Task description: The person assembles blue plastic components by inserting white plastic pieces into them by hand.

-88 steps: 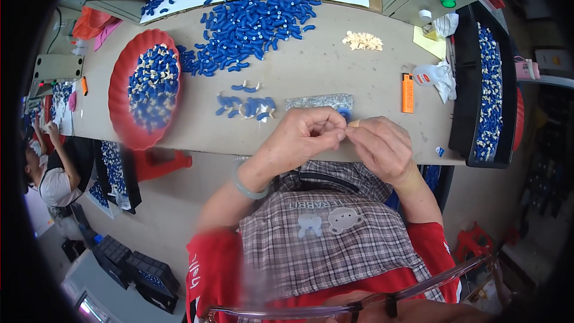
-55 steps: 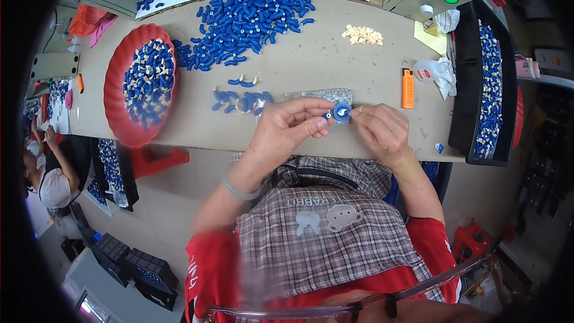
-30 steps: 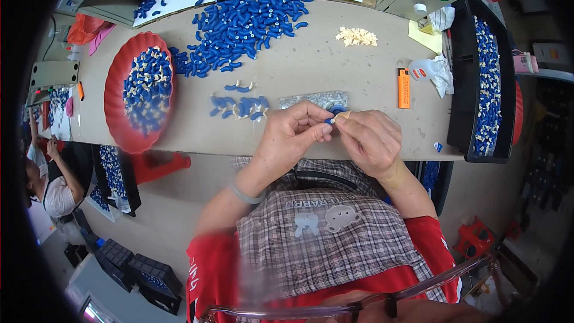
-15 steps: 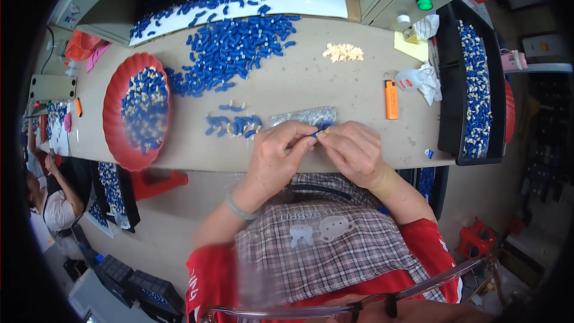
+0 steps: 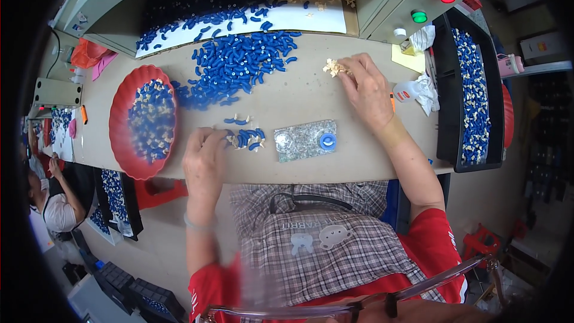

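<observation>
My left hand (image 5: 204, 161) is over the left end of a small group of blue curved pieces with cream ends (image 5: 248, 138). Its fingers are curled together and slightly blurred; whatever they hold is hidden. At the right, my right hand (image 5: 369, 91) reaches into a little heap of cream pieces (image 5: 330, 67), thumb and fingertips closing on a piece. Between my hands lies a flat, speckled grey block (image 5: 299, 142) with a blue ring (image 5: 327, 142) on its right end. A large pile of blue curved pieces (image 5: 239, 63) spreads across the table beyond.
A red scalloped bowl (image 5: 118, 121) of blue-and-cream pieces stands at the left. A long black tray (image 5: 447, 119) holds more at the right. Near my right hand are a white bottle (image 5: 406, 91) and crumpled tissue (image 5: 426, 98). Another person (image 5: 60, 209) sits far left.
My hands were together over the grey block, fingering a small blue piece. They have parted: left to the small group, right forward to the cream heap, uncovering the block and blue ring.
</observation>
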`<state>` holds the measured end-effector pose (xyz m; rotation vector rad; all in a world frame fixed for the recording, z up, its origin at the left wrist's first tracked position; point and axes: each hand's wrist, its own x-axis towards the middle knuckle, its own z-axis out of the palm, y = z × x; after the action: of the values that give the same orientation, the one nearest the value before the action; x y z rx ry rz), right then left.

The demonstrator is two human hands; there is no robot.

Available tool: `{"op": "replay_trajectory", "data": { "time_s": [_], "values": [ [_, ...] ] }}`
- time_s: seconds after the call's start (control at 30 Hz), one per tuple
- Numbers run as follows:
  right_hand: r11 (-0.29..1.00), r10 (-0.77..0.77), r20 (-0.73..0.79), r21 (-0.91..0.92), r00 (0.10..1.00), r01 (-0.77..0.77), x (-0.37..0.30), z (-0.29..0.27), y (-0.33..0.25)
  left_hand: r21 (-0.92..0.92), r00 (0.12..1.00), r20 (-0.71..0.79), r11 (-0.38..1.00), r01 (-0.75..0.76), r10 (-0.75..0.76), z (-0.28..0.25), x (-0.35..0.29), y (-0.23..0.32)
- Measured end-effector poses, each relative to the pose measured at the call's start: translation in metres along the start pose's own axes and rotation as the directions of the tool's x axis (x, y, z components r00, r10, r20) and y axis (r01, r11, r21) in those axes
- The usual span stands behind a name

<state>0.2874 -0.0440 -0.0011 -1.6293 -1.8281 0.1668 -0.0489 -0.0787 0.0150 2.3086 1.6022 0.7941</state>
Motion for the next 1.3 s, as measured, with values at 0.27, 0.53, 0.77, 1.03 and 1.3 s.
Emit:
{"op": "replay_trajectory", "data": {
  "time_s": [0.27, 0.53, 0.77, 1.03, 1.3],
  "values": [
    [0.976, -0.213, 0.077, -0.03, 0.974, 0.216, 0.006, -0.001, 0.021, 0.035, 0.995, 0.05, 0.996, 0.086, -0.088, 0.002, 0.001, -0.009],
    [0.996, 0.005, 0.094, 0.087, 0.996, -0.013, -0.011, -0.027, 0.015, 0.032, 0.998, 0.005, 0.997, 0.065, -0.065, -0.001, 0.007, -0.012],
    [0.998, -0.03, 0.075, 0.052, 0.997, 0.026, -0.027, -0.002, 0.003, 0.121, 0.998, -0.05, 0.992, -0.027, 0.033, 0.003, 0.03, -0.003],
    [0.977, -0.209, 0.139, -0.013, 0.968, 0.213, -0.016, -0.003, 0.013, -0.037, 0.949, -0.036, 0.948, -0.316, 0.315, 0.05, 0.105, 0.034],
    [0.949, -0.315, 0.176, 0.071, 0.933, 0.307, -0.018, -0.023, 0.027, 0.174, 0.863, 0.094, 0.845, -0.506, 0.497, 0.112, 0.148, 0.048]
  ]
}}
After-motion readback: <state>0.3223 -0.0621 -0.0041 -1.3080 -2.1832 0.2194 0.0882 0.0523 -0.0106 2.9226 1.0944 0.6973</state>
